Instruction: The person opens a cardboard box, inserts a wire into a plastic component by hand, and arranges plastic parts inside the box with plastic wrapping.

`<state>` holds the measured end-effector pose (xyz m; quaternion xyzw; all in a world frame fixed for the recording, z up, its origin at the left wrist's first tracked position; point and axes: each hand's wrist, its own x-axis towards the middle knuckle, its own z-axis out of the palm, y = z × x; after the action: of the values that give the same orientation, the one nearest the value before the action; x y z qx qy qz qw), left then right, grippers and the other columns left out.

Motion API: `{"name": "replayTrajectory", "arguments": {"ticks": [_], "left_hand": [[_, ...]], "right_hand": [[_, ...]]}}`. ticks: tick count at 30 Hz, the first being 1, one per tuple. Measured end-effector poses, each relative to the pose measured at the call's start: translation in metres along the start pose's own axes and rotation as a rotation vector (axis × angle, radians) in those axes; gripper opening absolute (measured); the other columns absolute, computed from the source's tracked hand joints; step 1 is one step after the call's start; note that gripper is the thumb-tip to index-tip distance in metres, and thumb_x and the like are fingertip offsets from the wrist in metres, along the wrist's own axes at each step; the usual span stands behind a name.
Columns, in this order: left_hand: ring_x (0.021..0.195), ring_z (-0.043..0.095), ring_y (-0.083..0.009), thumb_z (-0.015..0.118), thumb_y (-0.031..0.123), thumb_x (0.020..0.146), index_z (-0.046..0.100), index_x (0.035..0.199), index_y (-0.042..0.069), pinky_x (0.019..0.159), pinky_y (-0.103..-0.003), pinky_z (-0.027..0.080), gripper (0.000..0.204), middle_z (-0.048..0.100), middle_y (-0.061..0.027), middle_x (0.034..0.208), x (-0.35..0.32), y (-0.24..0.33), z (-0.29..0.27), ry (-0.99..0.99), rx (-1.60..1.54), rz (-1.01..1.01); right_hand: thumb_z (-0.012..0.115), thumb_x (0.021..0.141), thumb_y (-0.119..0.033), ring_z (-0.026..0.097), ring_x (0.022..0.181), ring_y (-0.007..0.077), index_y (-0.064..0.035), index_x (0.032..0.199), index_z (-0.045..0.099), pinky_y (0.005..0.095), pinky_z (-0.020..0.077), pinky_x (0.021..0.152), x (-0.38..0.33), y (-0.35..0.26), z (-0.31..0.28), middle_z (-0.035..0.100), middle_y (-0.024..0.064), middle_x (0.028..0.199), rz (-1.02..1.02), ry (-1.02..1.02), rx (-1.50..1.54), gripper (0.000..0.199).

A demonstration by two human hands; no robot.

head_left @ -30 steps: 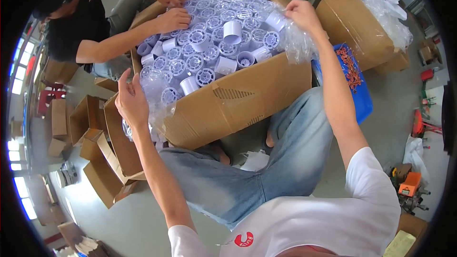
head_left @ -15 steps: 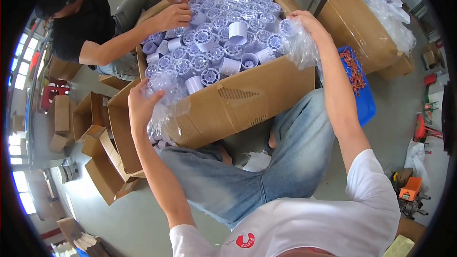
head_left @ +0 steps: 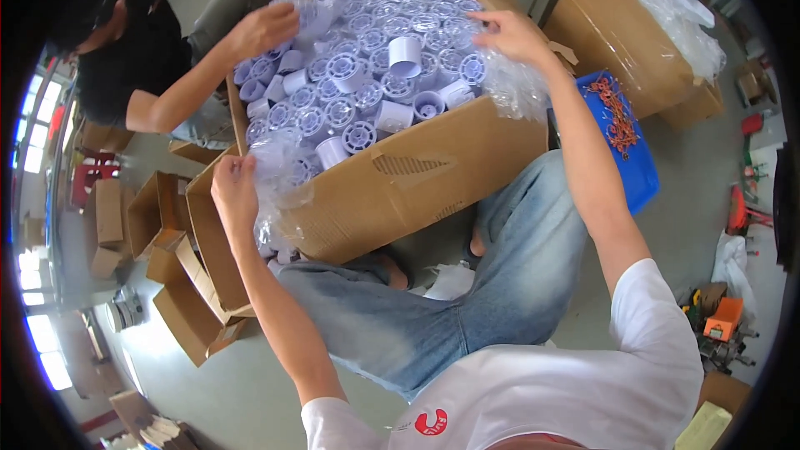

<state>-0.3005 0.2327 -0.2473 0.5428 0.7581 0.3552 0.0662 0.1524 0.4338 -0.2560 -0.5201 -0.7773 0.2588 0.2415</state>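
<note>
A large cardboard box in front of me is full of pale lilac plastic cylinders, many with spoked round ends. A clear plastic bag lines it and spills over its near-left corner. There my left hand has its fingers closed on the bag's edge. At the box's right side, my right hand reaches over the crumpled plastic, its index finger stretched out and the thumb apart. Across the far-left corner, a co-worker's hands hold another part of the bag over the cylinders.
To the right stands a blue bin with orange-red small parts. Beyond it is a carton topped with clear plastic. Opened cartons lie on the floor at left. My knees flank the box's near side.
The co-worker's hands have drawn plastic over the far-left cylinders. My right hand has shifted left and inward from the box's right edge. My left hand has moved slightly left, its fingers drawing together.
</note>
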Motion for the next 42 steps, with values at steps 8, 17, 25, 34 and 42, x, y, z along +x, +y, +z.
{"name": "replayTrajectory", "arguments": {"ticks": [8,17,25,34,42], "left_hand": [[0.077,0.057,-0.0438,0.051,0.013,0.094,0.051,0.099,0.002,0.069,-0.05,0.044,0.012,0.062,-0.0224,0.081,0.001,0.005,0.009,0.072,0.293,0.156],[0.061,0.056,-0.0221,0.054,0.013,0.095,0.059,0.102,0.002,0.059,-0.037,0.043,0.014,0.059,-0.0124,0.069,0.002,0.004,0.005,0.142,-0.08,0.122],[0.072,0.054,-0.0088,0.066,0.021,0.091,0.067,0.096,-0.004,0.066,-0.026,0.045,0.026,0.063,-0.0043,0.078,0.01,0.003,-0.002,-0.022,-0.105,-0.183],[0.087,0.052,-0.0138,0.078,0.0,0.069,0.064,0.115,0.002,0.081,-0.027,0.045,0.047,0.062,-0.0033,0.098,0.003,0.019,-0.018,-0.061,-0.318,-0.054],[0.078,0.061,-0.0227,0.074,0.005,0.071,0.069,0.098,0.001,0.076,-0.032,0.048,0.028,0.063,-0.0115,0.084,0.005,0.051,-0.021,0.093,0.025,0.186]], "right_hand": [[0.073,0.079,-0.023,0.056,0.075,0.0216,-0.0179,0.122,0.065,0.0353,0.0451,0.069,0.019,0.015,0.012,0.059,0.0081,0.079,-0.106,0.115,-0.186,0.044],[0.064,0.078,-0.01,0.064,0.087,0.0343,-0.0057,0.088,0.07,0.0412,0.05,0.075,0.019,-0.005,0.009,0.067,0.0184,0.096,-0.084,0.314,-0.235,0.012],[0.064,0.085,-0.016,0.066,0.072,0.0249,-0.005,0.091,0.067,0.0327,0.0502,0.067,0.008,-0.022,-0.015,0.068,0.0133,0.079,0.01,0.622,-0.201,0.013],[0.071,0.082,-0.026,0.057,0.061,0.0096,-0.0093,0.092,0.07,0.027,0.0464,0.06,-0.013,-0.078,-0.019,0.063,0.003,0.065,-0.042,0.855,0.023,0.02],[0.059,0.076,-0.005,0.058,0.068,0.0299,-0.0142,0.104,0.069,0.0386,0.0481,0.065,-0.004,-0.09,0.005,0.06,0.0117,0.073,-0.218,0.699,-0.15,0.031]]}}
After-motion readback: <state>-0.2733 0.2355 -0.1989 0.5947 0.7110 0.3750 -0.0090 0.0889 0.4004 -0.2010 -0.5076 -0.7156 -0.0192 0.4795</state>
